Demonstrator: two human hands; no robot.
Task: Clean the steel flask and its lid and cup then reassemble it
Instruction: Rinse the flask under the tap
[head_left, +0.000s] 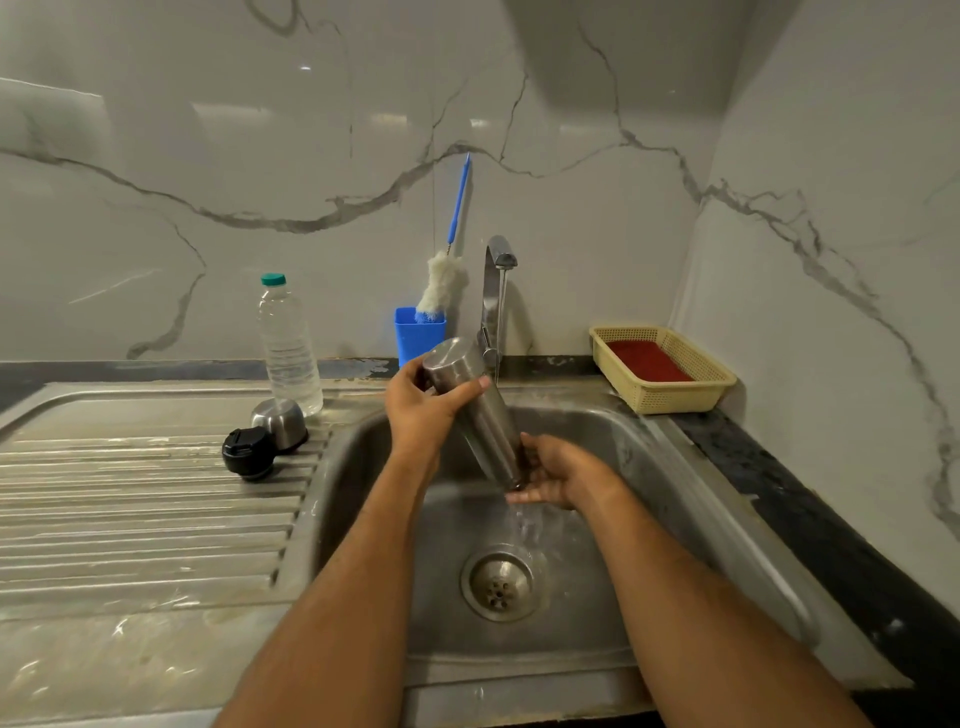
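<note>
The steel flask (480, 415) is tilted mouth-down over the sink basin (597, 519), and water pours from its mouth toward the drain (498, 584). My left hand (423, 410) grips the flask near its raised base. Around the flask's neck and mouth my right hand (558, 470) is cupped, in the stream of water. The black lid (249, 452) lies on the ribbed drainboard (130, 509), touching the steel cup (280, 422), which stands upside down beside it.
The tap (493, 291) runs a thin stream behind the flask. A bottle brush (441, 288) stands in a blue holder (418, 335). A clear plastic water bottle (288, 345) stands behind the cup. A yellow basket (662, 369) with a red pad sits at the right.
</note>
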